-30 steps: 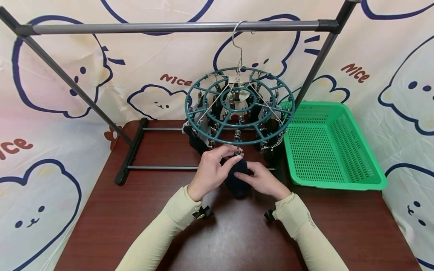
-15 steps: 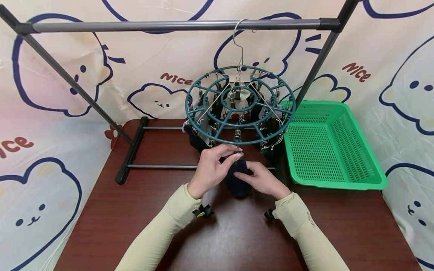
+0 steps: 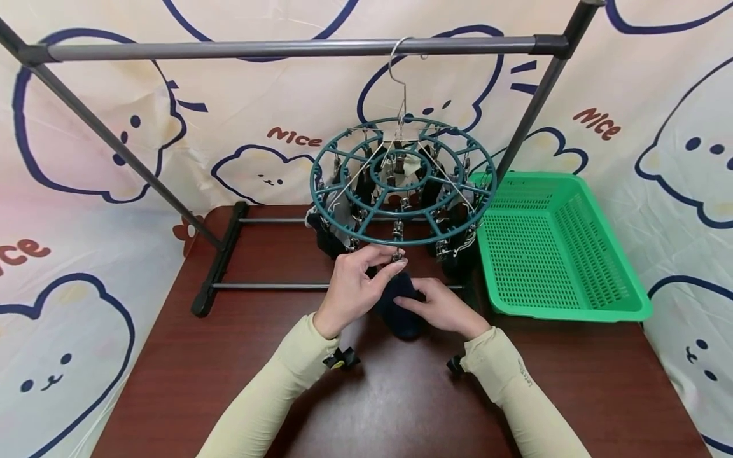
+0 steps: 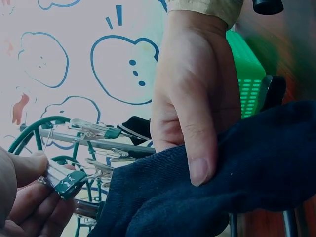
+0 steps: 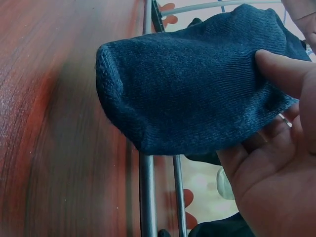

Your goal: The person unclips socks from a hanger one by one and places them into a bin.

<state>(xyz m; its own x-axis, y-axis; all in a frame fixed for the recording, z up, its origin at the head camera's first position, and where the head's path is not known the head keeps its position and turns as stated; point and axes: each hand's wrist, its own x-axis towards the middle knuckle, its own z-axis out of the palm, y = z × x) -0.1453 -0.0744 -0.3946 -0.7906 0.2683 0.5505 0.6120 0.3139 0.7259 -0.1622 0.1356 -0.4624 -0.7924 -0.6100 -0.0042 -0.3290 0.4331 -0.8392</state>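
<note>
My left hand (image 3: 357, 286) pinches a metal clip with green tips (image 4: 71, 185) between thumb and fingers, below the front rim of a round green drying hanger (image 3: 375, 236). The right hand (image 3: 443, 306) holds a dark navy sock (image 3: 403, 318), its thumb on the near side and the other fingers behind. The sock's cuff lies close to the clip in the left wrist view, and its toe (image 5: 118, 94) points away from the hanger in the right wrist view. Other dark and grey socks (image 3: 328, 235) hang from clips around the hanger.
The hanger hooks over the top bar (image 3: 229, 49) of a grey metal rack standing on the brown table (image 3: 378, 407). A green plastic basket (image 3: 572, 312) stands at the right. Behind is a cloth backdrop printed with cartoon figures.
The sock has tilted slightly, its cuff a little lower from the clip and its toe a bit further right. Both hands keep nearly the same place. The head view has shifted slightly.
</note>
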